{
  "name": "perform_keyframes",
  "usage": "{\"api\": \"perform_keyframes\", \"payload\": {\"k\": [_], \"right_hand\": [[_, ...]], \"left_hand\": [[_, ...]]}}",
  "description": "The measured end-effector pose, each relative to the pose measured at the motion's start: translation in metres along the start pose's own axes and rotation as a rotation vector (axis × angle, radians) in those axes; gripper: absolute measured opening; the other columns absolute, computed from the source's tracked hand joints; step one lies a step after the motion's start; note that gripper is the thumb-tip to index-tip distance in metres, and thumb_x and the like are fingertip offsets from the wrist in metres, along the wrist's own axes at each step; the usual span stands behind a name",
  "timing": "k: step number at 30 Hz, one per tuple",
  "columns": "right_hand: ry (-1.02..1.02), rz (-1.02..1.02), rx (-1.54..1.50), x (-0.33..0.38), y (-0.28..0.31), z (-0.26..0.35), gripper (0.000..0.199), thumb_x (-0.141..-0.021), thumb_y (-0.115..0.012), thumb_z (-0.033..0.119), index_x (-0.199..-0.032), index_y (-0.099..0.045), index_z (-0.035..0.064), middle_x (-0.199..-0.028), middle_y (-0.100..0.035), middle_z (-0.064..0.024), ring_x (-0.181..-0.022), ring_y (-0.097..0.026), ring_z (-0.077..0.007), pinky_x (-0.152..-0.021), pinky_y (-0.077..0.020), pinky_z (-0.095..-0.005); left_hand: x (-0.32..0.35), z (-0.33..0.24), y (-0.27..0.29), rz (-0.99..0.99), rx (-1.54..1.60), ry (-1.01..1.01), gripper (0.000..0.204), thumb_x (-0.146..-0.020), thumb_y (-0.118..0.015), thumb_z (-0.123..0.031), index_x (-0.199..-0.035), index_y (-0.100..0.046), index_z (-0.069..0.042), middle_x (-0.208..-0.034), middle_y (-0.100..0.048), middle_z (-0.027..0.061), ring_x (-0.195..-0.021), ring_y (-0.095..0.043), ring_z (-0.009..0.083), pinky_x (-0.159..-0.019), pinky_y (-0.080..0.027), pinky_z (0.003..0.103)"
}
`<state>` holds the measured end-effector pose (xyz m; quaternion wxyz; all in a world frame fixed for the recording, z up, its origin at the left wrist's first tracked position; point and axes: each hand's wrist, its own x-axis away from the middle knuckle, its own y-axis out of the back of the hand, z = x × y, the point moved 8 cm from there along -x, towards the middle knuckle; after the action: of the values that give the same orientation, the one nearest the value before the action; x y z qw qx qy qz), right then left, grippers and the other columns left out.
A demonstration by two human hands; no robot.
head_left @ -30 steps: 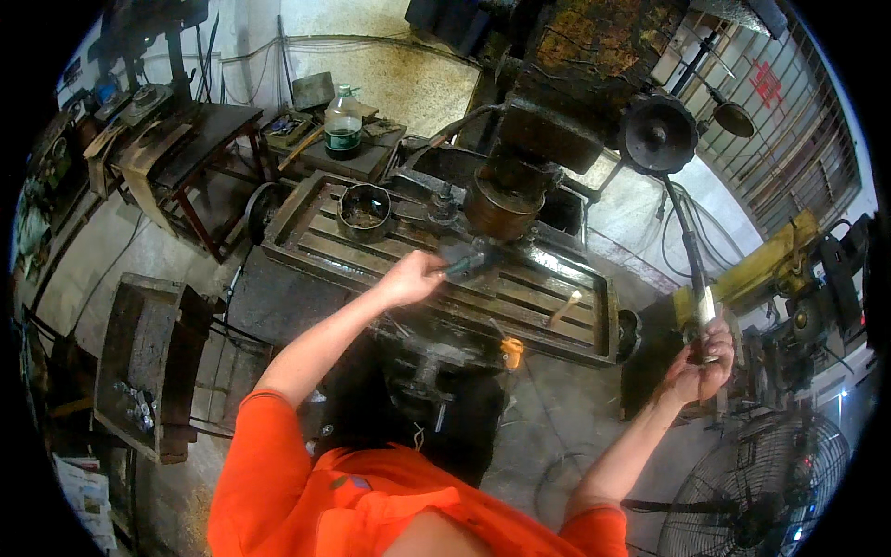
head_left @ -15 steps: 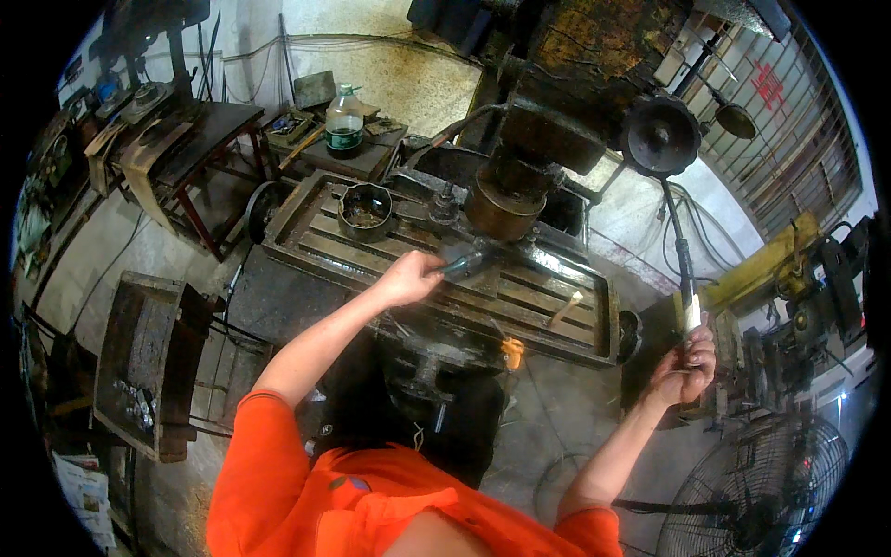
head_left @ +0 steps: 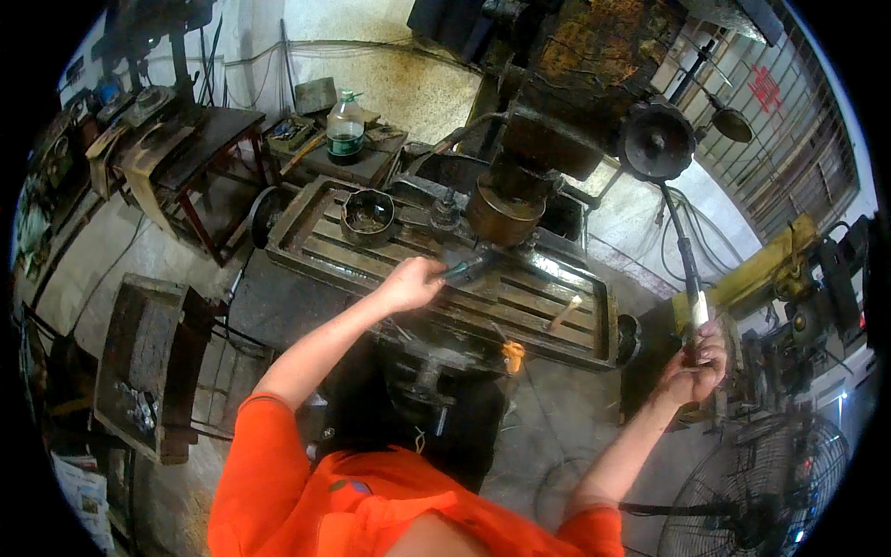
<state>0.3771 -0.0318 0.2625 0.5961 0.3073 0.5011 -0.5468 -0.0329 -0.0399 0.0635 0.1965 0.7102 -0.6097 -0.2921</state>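
My left hand [head_left: 415, 283] is closed around the dark green handle of a tool [head_left: 456, 270], over the slotted machine table [head_left: 316, 243]. The tool's far end reaches under the round brownish spindle head [head_left: 504, 212] and is blurred, so its kind is unclear. Off to the right, my right hand [head_left: 698, 364] grips a long lever [head_left: 689, 260] at its white handle [head_left: 700, 309]. That lever runs up to a round dark hub [head_left: 656, 139] on the machine. A dark round pot [head_left: 368, 216] with what look like metal scraps stands on the table's left part.
A light-tipped stick [head_left: 566, 313] leans on the table's right part, and an orange piece [head_left: 512, 356] hangs at its front edge. A metal bin [head_left: 153, 367] stands at left, a fan [head_left: 761, 487] at lower right. A bottle [head_left: 344, 130] sits on a bench behind.
My right hand and the lever's white handle have shifted slightly right. The left hand stays almost in place with its tool.
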Motion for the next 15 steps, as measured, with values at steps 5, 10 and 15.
{"api": "perform_keyframes", "payload": {"k": [5, 10, 15], "right_hand": [[-0.004, 0.015, 0.055, -0.009, -0.004, 0.006, 0.038, -0.073, -0.06, 0.041, -0.066, -0.047, 0.006, -0.066, -0.04, -0.0028, -0.082, -0.045, -0.025, -0.103, -0.0205, -0.055], [0.019, 0.132, 0.02, -0.02, 0.002, 0.006, 0.035, -0.075, -0.059, 0.039, -0.074, -0.052, 0.0041, -0.076, -0.048, -0.0068, -0.096, -0.048, -0.0295, -0.098, -0.03, -0.0496], [-0.008, 0.152, 0.061, -0.028, 0.01, 0.007, 0.042, -0.075, -0.059, 0.043, -0.081, -0.056, 0.002, -0.087, -0.054, -0.0135, -0.109, -0.047, -0.0361, -0.101, -0.0264, -0.0534]], "left_hand": [[0.001, -0.002, 0.001, -0.025, -0.015, -0.027, 0.032, -0.077, -0.058, -0.015, -0.105, -0.06, 0.001, -0.088, -0.062, 0.0229, -0.081, -0.062, 0.0338, -0.074, -0.047, 0.037], [-0.001, 0.0, -0.001, -0.052, 0.006, -0.045, 0.031, -0.077, -0.058, -0.014, -0.104, -0.06, 0.002, -0.09, -0.062, 0.0231, -0.083, -0.061, 0.0356, -0.076, -0.047, 0.038], [-0.001, -0.002, -0.001, -0.06, 0.008, -0.048, 0.031, -0.077, -0.059, -0.014, -0.103, -0.06, 0.002, -0.09, -0.062, 0.0233, -0.084, -0.061, 0.0359, -0.075, -0.047, 0.038]]}}
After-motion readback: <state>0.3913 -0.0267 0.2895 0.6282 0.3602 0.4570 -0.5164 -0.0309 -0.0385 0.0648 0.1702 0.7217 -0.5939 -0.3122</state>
